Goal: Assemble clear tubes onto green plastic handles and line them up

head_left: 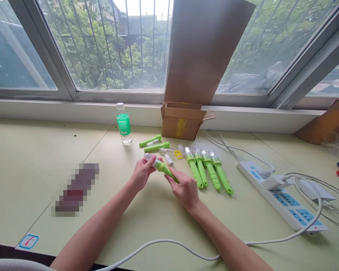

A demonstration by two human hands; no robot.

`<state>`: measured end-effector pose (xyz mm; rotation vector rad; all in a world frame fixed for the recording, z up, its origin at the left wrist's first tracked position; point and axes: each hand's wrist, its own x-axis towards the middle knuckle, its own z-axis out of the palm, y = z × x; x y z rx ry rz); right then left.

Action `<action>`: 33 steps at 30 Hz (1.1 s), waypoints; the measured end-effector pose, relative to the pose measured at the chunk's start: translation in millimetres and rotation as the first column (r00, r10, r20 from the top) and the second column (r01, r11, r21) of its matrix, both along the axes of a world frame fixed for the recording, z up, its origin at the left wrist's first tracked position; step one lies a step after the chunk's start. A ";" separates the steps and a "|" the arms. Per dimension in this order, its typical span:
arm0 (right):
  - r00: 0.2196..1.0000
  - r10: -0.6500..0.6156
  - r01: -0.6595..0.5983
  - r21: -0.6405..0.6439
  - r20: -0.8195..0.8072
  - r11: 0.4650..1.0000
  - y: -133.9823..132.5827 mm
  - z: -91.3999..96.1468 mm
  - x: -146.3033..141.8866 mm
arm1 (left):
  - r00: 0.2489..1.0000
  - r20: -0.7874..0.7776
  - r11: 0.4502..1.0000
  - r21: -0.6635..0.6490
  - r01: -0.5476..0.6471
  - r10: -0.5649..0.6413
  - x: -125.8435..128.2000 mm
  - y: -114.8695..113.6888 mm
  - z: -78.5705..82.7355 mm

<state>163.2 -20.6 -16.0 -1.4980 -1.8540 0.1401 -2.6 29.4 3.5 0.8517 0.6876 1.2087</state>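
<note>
Both my hands hold one green-handled brush (163,168) with a clear head, just above the pale table. My left hand (142,174) pinches its clear head end with fingers closed. My right hand (184,189) is wrapped round the green handle. Several finished green brushes (209,170) lie side by side to the right of my hands. Two green handles (155,143), clear caps (168,159) and a yellow ring (178,154) lie just beyond my hands.
A water bottle (123,124) with a green label stands at the back, beside an open cardboard box (181,121) under a leaning cardboard sheet. A white power strip (282,197) with cables lies at the right. A white cable (164,245) crosses the near edge. The window sill runs behind.
</note>
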 end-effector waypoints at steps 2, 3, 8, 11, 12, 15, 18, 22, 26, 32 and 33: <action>0.994 0.039 -0.048 -0.085 -0.107 0.995 -2.0 4.0 -2.5 | 1.000 -0.011 1.000 0.014 0.005 -0.005 -1.1 0.0 1.1; 0.981 0.054 -0.082 -0.145 -0.187 0.986 -2.9 6.3 -3.7 | 1.000 -0.019 1.000 0.017 0.004 -0.004 -1.6 -0.1 1.6; 0.692 0.016 -0.515 -0.478 -0.722 0.712 -3.6 17.9 -0.5 | 0.998 -0.033 0.998 0.037 0.048 -0.047 -4.5 -1.2 4.0; 0.532 -0.140 -0.712 -0.531 -0.835 0.461 -0.7 22.3 5.6 | 0.996 0.001 0.993 0.064 0.094 -0.095 -5.8 -1.0 4.9; 0.516 -0.143 -0.730 -0.521 -0.844 0.442 0.5 22.6 6.5 | 0.995 0.013 0.993 0.068 0.095 -0.096 -5.9 -0.7 4.8; 0.578 -0.025 -0.664 -0.488 -0.816 0.567 3.4 19.1 3.9 | 0.997 0.031 0.997 0.049 0.063 -0.065 -4.9 0.5 3.2; 0.751 0.093 -0.470 -0.430 -0.653 0.771 4.9 11.8 -0.3 | 1.000 0.005 1.000 0.019 0.022 -0.023 -2.5 0.8 -0.2; 0.970 0.077 -0.105 -0.110 -0.231 0.988 5.8 1.8 3.6 | 1.000 -0.031 1.000 -0.005 0.002 -0.002 1.0 -0.3 -5.3; 0.993 -0.017 0.009 0.068 0.114 0.998 5.7 -5.1 7.5 | 1.000 -0.002 0.999 -0.025 -0.032 0.031 2.0 -0.4 -5.9; 0.995 0.099 -0.099 -0.022 0.013 0.995 -1.0 4.9 -2.7 | 0.999 -0.029 1.000 0.009 -0.030 0.030 -1.2 -0.4 1.3; 0.990 0.120 -0.126 -0.080 -0.070 0.989 -2.7 8.5 -4.4 | 0.999 -0.040 0.999 0.014 -0.030 0.031 -1.7 -0.7 2.2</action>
